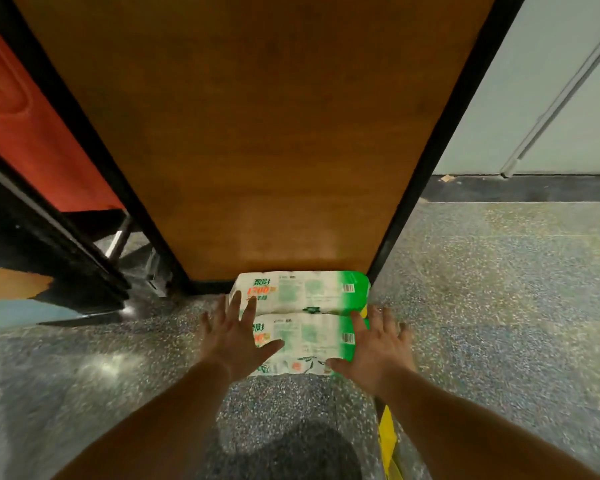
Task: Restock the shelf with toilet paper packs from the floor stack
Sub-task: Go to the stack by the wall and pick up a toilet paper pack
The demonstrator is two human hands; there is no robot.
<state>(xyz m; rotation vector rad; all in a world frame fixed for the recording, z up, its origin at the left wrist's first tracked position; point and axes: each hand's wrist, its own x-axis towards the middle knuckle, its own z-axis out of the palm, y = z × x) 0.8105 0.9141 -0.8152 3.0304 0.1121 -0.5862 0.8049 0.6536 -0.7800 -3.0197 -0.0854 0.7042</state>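
Two white-and-green toilet paper packs lie on the speckled floor against the foot of a wooden end panel. The far pack (305, 292) touches the panel. The near pack (309, 341) lies just in front of it. My left hand (236, 337) hovers over the near pack's left end with fingers spread, fingertips reaching onto the far pack. My right hand (374, 344) is spread over the near pack's green right end. Neither hand grips anything.
The tall brown wooden panel (257, 133) with black edging rises straight ahead. A red shelf unit (25, 109) with black framing stands to the left. Grey speckled floor (499, 289) extends right toward a pale wall. A yellow strip (388, 434) lies on the floor near my right forearm.
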